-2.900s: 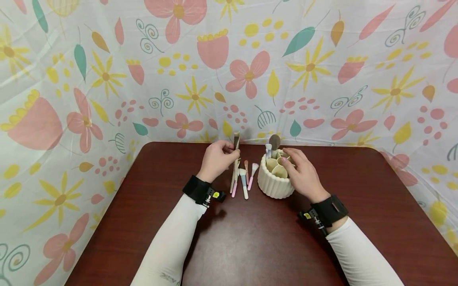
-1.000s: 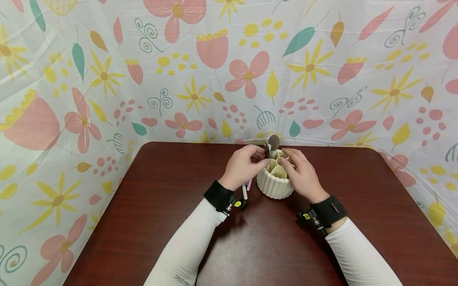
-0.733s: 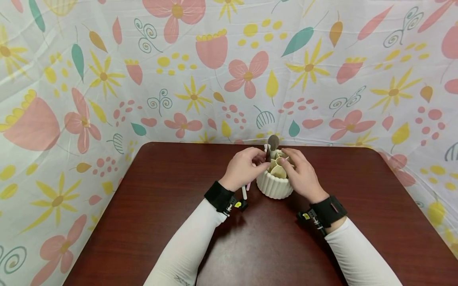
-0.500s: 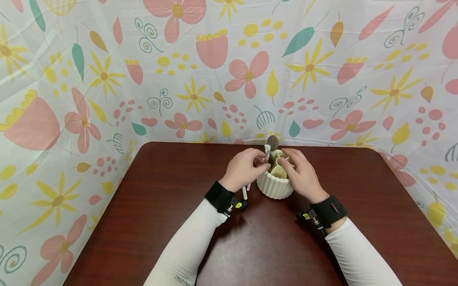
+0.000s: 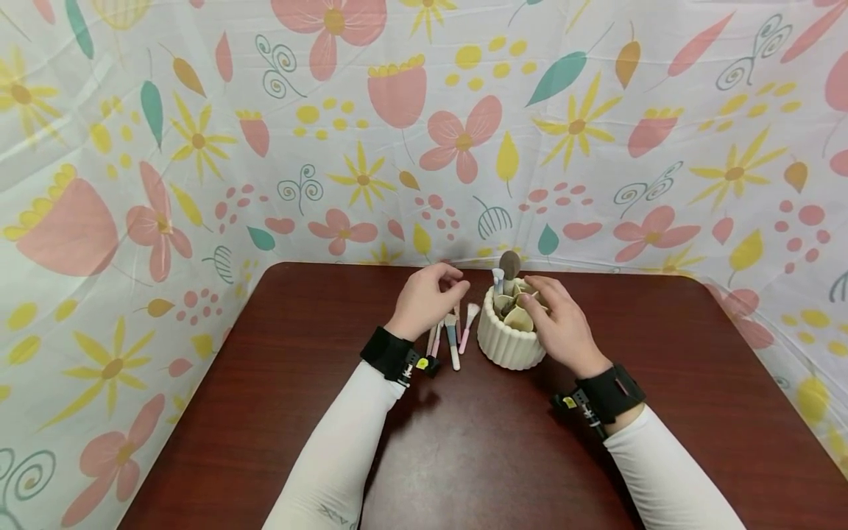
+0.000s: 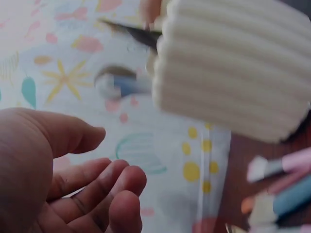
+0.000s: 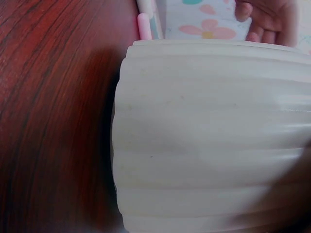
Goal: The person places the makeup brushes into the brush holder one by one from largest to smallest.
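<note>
My left hand [image 5: 429,298], fingers loosely bent and holding nothing, hovers above several makeup brushes [image 5: 453,342] lying on the table. The left wrist view shows this hand [image 6: 87,170] with a gap between thumb and fingers. My right hand [image 5: 563,320] holds the rim of a cream, ribbed brush holder [image 5: 510,347], thumb on the inner side. Inside its compartments stand a blue-and-white brush [image 5: 498,280], a round brown-headed brush [image 5: 509,263] and a slim dark pointed item [image 6: 131,33], blurred. Only the holder's wall [image 7: 204,131] fills most of the right wrist view.
The loose brushes, with pink, blue and white handles, lie left of the holder. A dark red wooden table [image 5: 464,456] bears everything. Behind it hangs a flower-printed cloth [image 5: 424,147], close to the table's far edge.
My left hand carried a slim dark-and-gold item from the brushes to the holder, let it go there and moved back left, empty. The right hand has stayed at the holder.
</note>
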Action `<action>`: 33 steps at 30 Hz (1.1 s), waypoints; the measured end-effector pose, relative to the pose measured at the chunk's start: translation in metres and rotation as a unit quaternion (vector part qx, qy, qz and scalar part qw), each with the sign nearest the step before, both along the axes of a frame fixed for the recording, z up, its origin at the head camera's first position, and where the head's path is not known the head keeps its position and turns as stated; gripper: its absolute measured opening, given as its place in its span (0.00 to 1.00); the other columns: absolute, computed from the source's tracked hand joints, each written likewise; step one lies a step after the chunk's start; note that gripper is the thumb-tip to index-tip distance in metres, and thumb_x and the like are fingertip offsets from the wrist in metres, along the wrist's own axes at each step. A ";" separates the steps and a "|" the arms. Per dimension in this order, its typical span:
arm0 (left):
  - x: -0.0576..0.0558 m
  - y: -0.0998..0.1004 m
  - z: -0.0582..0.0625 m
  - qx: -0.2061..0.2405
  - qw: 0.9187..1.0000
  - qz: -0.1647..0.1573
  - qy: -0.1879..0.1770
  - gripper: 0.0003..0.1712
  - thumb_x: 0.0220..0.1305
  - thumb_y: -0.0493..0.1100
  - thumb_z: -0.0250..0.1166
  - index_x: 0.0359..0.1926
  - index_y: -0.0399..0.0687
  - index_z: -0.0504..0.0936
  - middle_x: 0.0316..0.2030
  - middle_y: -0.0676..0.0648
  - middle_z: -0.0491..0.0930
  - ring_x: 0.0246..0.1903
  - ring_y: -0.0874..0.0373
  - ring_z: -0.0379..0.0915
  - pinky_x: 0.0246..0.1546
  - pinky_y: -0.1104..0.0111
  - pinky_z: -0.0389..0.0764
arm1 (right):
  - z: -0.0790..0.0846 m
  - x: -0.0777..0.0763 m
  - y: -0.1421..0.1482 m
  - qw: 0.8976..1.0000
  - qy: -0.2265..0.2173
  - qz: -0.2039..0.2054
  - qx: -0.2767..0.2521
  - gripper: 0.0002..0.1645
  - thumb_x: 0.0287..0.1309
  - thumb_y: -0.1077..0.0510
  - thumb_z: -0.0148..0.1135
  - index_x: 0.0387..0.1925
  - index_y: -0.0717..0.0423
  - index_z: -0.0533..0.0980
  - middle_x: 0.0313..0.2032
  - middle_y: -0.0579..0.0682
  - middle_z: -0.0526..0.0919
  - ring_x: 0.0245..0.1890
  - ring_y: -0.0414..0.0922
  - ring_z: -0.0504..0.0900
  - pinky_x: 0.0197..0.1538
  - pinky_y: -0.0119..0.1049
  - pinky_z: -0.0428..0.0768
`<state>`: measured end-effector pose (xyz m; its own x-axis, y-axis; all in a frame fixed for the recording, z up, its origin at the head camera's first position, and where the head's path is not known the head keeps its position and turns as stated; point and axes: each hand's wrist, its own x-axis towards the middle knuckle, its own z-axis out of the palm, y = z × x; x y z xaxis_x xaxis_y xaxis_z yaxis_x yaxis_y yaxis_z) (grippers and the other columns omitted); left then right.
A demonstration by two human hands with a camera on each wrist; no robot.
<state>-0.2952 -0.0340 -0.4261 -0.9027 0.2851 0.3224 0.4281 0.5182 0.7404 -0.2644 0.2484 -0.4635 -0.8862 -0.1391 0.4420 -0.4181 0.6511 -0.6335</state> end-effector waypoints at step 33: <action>-0.048 -0.031 -0.074 -0.115 0.975 0.062 -0.183 0.17 0.70 0.54 0.78 0.31 0.49 0.88 0.21 0.48 0.83 0.15 0.50 0.78 0.18 0.59 0.76 | 0.000 -0.001 0.000 1.000 -0.008 0.002 -0.005 0.32 0.88 0.44 0.54 0.78 0.59 0.75 0.74 0.57 0.76 0.62 0.55 0.81 0.63 0.60 0.78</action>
<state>-0.3433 -0.0652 -0.4997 -0.9772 0.1942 -0.0863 0.0820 0.7191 0.6900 -0.2649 0.2483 -0.4631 -0.8928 -0.1388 0.4284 -0.4102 0.6435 -0.6462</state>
